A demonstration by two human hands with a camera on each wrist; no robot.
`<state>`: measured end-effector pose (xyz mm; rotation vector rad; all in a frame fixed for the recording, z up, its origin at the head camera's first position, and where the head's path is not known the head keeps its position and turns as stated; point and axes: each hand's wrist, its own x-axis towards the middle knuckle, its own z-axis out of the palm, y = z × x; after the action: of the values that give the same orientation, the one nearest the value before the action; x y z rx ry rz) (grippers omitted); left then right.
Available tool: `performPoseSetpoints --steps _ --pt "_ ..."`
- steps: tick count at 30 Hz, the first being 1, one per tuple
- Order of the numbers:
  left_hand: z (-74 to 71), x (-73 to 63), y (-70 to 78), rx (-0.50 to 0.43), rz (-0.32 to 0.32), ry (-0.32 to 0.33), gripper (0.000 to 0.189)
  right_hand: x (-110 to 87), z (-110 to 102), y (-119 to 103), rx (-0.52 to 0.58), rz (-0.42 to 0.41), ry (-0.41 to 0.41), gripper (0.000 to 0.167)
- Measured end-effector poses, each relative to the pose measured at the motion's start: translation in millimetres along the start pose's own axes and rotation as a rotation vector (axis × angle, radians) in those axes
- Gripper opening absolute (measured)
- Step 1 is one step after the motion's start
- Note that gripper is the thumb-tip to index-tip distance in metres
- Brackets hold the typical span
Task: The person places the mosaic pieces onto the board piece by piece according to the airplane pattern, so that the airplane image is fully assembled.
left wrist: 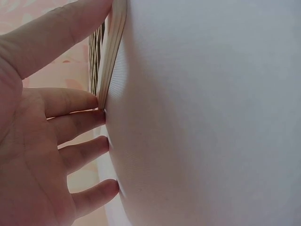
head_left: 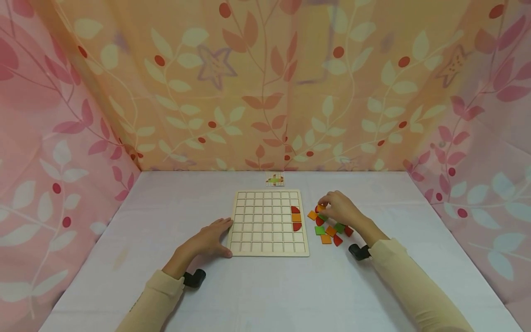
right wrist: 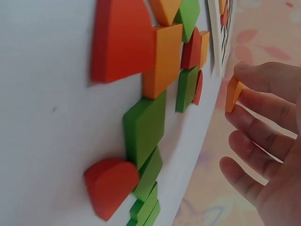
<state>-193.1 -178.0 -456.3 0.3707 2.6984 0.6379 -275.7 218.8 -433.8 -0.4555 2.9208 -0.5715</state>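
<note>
A wooden grid board [head_left: 257, 227] lies flat on the white table. On its right side, one column holds an orange square [head_left: 296, 217] between two red rounded pieces, the upper red piece [head_left: 295, 210] and the lower red piece [head_left: 297, 227]. My left hand [head_left: 210, 237] touches the board's left edge, thumb at the near corner and fingers spread straight. In the right wrist view, my right hand [right wrist: 277, 117] pinches an orange square tile [right wrist: 232, 95] between thumb and fingertips, raised over the loose pieces right of the board.
Loose green tiles [head_left: 319, 230], orange tiles [head_left: 326, 239] and red rounded pieces [head_left: 338, 240] lie in a scattered group right of the board. Behind the board is a small picture card [head_left: 274, 179] with a coloured pattern. Patterned curtains [head_left: 265, 92] enclose the table's back and sides.
</note>
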Motion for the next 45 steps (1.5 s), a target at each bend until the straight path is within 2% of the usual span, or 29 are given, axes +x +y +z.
performPoseSetpoints --steps 17,31,38,45 --pt "0.0 0.9 -1.2 -0.001 0.002 -0.004 0.098 8.8 2 -20 -0.029 -0.128 0.026 0.027" --pt "-0.6 0.6 -3.5 0.008 0.012 -0.015 0.098 16.0 6 -45 -0.018 -0.120 -0.026 0.027" --pt "-2.2 0.3 -4.0 -0.001 0.023 -0.021 0.095 21.2 15 -54 -0.031 -0.181 -0.017 0.026" --pt "-2.6 -0.3 -3.9 -0.007 0.026 -0.018 0.096 26.8 21 -66 -0.091 -0.243 -0.032 0.024"
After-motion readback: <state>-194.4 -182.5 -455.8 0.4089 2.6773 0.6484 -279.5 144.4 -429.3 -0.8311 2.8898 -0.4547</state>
